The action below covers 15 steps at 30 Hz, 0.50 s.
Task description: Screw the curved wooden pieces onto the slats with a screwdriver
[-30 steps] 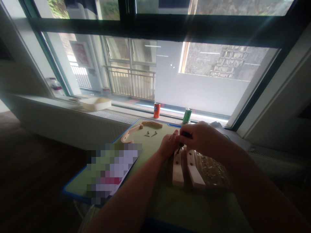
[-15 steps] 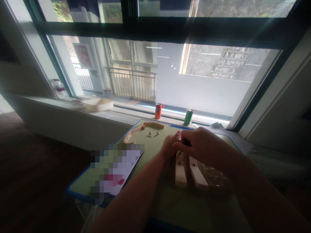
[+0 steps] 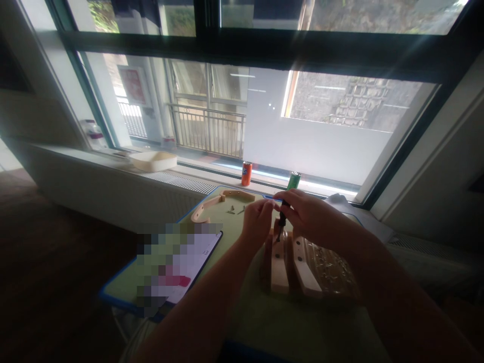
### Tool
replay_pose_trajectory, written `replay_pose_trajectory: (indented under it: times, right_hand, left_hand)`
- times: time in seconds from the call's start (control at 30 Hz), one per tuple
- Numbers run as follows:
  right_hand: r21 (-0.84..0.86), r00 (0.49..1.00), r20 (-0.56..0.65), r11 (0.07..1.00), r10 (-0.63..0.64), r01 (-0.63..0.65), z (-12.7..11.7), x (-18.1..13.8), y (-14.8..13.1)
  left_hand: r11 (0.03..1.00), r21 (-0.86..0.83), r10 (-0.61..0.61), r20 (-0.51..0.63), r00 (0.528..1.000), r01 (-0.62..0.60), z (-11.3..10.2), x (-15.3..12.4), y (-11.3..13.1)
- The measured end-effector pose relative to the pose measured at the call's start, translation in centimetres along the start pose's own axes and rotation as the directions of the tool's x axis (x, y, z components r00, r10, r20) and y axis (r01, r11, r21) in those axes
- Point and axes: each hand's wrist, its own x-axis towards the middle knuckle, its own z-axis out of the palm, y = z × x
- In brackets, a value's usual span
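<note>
On green table [image 3: 231,231] nr window [image 3: 321,148], R hand [image 3: 312,214] grips screwdriver [image 3: 283,218], tip down at upper part of wood piece [image 3: 279,272]; 2nd wood piece [image 3: 304,270] lies just beside, w/ clear plastic pack [image 3: 330,267] to its right. L hand [image 3: 257,220], curled, is close to screwdriver, can't tell if it's holding anything. Loose screws [image 3: 231,210] & curved wood parts [image 3: 206,207] lie farther back.

The right hand [image 3: 313,219] hides the base of the green can [image 3: 294,180] and part of the screwdriver [image 3: 282,220], whose tip is too small to read. Near the tabletop's [image 3: 124,283] left edge, a pale sheet [image 3: 199,258] is mostly blurred out. Toward the right edge, the bag's [image 3: 330,267] contents look indistinct.
</note>
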Motion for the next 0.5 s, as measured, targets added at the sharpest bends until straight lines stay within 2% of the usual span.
replay_pose_trajectory:
  times: [0.13, 0.27, 0.37, 0.5]
  right_hand:
    - [-0.030, 0.999, -0.039, 0.999, -0.028, 0.027, -0.2, 0.4, 0.6]
    - [-0.125, 0.997, -0.073, 0.992, -0.032, 0.023, -0.4, 0.5, 0.8]
    - [-0.226, 0.994, -0.092, 0.973, -0.061, 0.039, -0.2, 0.5, 0.7]
    - [-0.294, 0.988, -0.098, 0.952, -0.120, 0.087, 0.0, 0.3, 0.0]
  left_hand:
    - [0.982, -0.172, -0.051, 0.147, 0.988, 0.076, -0.6, 0.1, 1.1]
    - [0.943, -0.293, -0.053, 0.334, 0.941, 0.157, -1.5, 0.5, 1.4]
    - [0.927, -0.311, -0.062, 0.426, 0.903, 0.210, -2.3, 0.9, 1.5]
    - [0.940, -0.235, -0.084, 0.543, 0.835, 0.247, -3.3, 1.2, 1.5]
